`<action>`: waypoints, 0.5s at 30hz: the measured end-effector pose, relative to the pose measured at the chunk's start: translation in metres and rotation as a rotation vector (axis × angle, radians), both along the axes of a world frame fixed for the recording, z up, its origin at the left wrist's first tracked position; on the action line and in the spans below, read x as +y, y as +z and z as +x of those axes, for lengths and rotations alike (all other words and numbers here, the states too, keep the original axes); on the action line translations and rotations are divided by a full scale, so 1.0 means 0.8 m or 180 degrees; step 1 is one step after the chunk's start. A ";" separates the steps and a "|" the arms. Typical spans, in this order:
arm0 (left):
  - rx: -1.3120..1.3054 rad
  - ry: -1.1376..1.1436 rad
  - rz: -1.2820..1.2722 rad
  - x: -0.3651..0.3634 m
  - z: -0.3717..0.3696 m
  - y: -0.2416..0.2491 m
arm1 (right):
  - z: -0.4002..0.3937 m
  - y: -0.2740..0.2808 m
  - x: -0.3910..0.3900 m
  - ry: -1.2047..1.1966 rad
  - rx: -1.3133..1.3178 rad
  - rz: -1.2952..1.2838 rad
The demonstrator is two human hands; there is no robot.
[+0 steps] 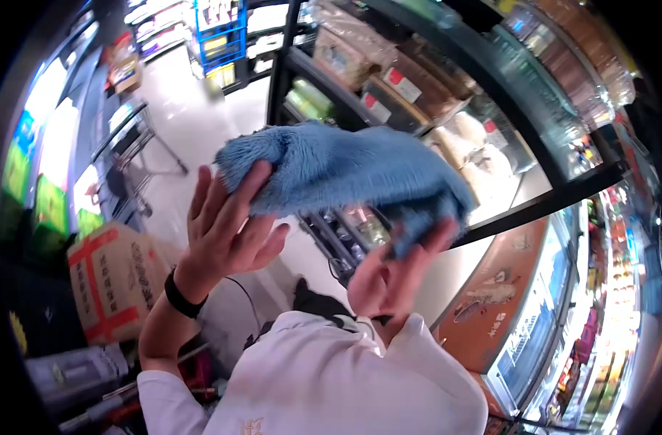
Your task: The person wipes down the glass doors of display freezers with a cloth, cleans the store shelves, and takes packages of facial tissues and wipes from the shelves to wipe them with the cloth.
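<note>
Both blue cloth (338,167) edges touched: L grip (229,228) spread, R grip (397,272) blurred, can't tell; open floor (178,87) fwd.

Black-framed shop rack (537,205), shiny pale floor (175,94).
Over there, brown boxes (421,76) with white-and-red labels sit on the rack, clear plastic containers (555,80) too; a shopping cart (119,132) stands on the floor.

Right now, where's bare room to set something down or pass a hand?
Open: pale floor between the cart and black rack; also the gap below the blue cloth, between left hand and right hand. Crowded: the rack, loaded with wrapped goods, and lower left, below the taped carton.
</note>
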State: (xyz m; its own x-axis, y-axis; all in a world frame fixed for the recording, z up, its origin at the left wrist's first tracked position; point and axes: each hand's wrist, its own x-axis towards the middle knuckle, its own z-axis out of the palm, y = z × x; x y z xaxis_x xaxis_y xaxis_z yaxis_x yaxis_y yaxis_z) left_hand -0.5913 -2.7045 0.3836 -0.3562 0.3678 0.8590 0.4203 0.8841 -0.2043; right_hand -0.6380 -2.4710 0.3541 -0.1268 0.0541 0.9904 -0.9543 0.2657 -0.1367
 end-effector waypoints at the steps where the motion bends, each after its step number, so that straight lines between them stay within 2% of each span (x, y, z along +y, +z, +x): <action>1: 0.0264 -0.0105 -0.0007 0.001 -0.024 0.004 | -0.011 -0.002 0.006 -0.0223 0.0241 -0.0241; 5: 0.0031 -0.0236 0.0721 0.038 -0.115 -0.065 | -0.028 -0.107 0.049 0.0340 -0.2444 0.1307; 7: -0.0045 -0.0275 0.0918 0.061 -0.159 -0.111 | -0.076 -0.187 0.053 0.0436 -0.3158 0.1674; 8: -0.0198 -0.0492 0.1150 0.073 -0.183 -0.146 | -0.118 -0.244 0.040 0.0153 -0.2562 0.1067; 10: -0.0443 -0.0906 0.1563 0.085 -0.234 -0.194 | -0.154 -0.137 -0.003 -0.0579 -0.1462 0.0771; 11: -0.0385 -0.0917 0.1532 0.084 -0.249 -0.202 | -0.174 -0.148 0.001 -0.0666 -0.1401 0.0866; 13: -0.0877 -0.0423 0.0821 0.082 -0.263 -0.200 | -0.200 -0.151 0.004 -0.0526 -0.1405 0.0874; 14: -0.0906 -0.0469 0.0800 0.077 -0.269 -0.199 | -0.201 -0.155 0.009 -0.0570 -0.1435 0.0848; 15: -0.0713 -0.0585 0.1222 0.073 -0.274 -0.170 | -0.199 -0.144 0.011 -0.0717 -0.1372 0.0854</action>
